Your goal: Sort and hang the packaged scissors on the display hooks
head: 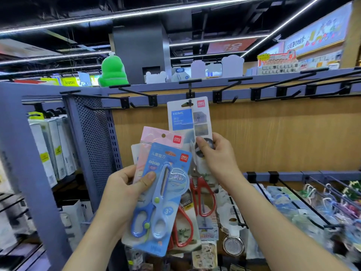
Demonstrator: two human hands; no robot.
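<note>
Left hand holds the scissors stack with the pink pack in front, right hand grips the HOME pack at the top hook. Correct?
Not quite: the head view shows the blue children's scissors pack in front in the left hand, with the pink pack behind it. The right hand does grip the HOME pack at the top hook.

Red "deli" logos mark the grey hanging scissors card [188, 118], pink scissors card [156, 137] and blue scissors card [173, 194]. The grey one reads "HOME", the blue one "儿童剪刀" and "3+". The yellow box [68, 82] at upper left reads "KAYOU".
</note>
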